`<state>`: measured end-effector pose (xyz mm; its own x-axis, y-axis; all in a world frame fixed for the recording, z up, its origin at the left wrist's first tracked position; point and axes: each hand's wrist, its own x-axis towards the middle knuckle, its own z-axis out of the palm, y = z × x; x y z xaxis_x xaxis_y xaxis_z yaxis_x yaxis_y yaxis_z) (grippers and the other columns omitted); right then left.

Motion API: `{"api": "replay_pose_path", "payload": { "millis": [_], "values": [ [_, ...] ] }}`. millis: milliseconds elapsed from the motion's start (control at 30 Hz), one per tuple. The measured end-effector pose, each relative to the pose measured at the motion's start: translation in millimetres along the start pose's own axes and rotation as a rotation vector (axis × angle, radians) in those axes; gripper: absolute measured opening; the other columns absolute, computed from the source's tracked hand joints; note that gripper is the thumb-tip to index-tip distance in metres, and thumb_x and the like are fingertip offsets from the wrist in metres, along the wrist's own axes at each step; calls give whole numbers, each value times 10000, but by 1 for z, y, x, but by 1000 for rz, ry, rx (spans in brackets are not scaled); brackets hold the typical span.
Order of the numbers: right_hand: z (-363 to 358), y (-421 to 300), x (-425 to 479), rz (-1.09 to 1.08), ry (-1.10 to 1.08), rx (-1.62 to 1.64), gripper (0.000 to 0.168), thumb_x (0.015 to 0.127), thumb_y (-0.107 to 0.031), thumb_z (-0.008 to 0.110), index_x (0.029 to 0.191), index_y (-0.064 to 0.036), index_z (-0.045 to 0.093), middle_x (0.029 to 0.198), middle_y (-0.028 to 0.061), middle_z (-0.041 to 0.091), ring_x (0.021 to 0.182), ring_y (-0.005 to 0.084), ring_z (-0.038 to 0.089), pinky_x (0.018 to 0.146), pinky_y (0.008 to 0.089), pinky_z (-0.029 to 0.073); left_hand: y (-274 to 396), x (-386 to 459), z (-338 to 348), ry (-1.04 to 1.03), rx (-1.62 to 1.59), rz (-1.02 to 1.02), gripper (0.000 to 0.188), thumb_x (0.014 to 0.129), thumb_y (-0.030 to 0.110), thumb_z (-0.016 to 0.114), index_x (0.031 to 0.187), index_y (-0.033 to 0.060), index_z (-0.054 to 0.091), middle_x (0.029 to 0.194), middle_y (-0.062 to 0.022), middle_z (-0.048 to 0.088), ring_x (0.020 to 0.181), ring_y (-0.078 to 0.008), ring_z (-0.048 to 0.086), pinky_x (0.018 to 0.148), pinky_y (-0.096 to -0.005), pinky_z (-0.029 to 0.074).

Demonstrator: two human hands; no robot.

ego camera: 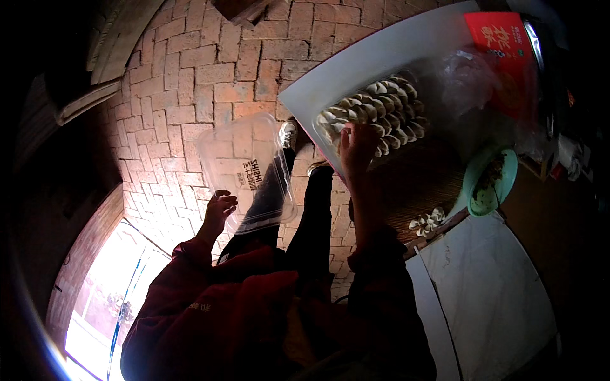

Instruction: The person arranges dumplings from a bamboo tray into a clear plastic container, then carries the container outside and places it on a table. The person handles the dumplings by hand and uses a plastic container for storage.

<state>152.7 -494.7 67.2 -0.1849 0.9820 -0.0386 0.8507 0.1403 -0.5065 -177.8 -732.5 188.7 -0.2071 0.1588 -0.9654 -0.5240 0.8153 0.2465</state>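
Observation:
My left hand (221, 208) grips the lower left edge of a clear plastic lid (224, 152), which bears dark printed writing and is held tilted over the brick floor. My right hand (358, 143) is above the near part of a clear plastic tray (320, 135) filled with rows of pale folded dumplings (381, 102). Its thumb and forefinger are bent close together near the dumplings. Whether anything is between those fingers cannot be made out. The tray rests on a light-topped table (376, 52), and my right hand and wrist hide some of the dumplings.
Right of the tray lie a crumpled clear plastic bag (469, 83) and a red box (510, 71). A green bowl (507, 178) holds dark filling. Several small pale pieces (426, 221) lie on a brown slatted mat (405, 190). Bright light enters by a doorway (109, 305) at lower left.

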Motion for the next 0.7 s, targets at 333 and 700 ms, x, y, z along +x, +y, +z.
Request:
{"api": "replay_pose_path", "payload": {
  "millis": [333, 700],
  "values": [
    [10, -12, -6, 137, 1, 11, 162, 732, -83, 674, 871, -113, 597, 775, 86, 594, 807, 306, 564, 739, 441, 429, 0, -1, -2, 27, -6, -21, 319, 806, 13, 487, 1113, 99, 479, 1007, -105, 611, 897, -203, 584, 816, -326, 470],
    [14, -1, -12, 216, 136, 137, 138, 834, -118, 591, 966, -79, 592, 856, 111, 625, 824, 312, 582, 738, 422, 445, 4, -1, 3, 24, 0, -35, 331, 795, -6, 483, 1105, 110, 487, 1015, -93, 609, 905, -194, 588, 814, -327, 473]
  ]
}}
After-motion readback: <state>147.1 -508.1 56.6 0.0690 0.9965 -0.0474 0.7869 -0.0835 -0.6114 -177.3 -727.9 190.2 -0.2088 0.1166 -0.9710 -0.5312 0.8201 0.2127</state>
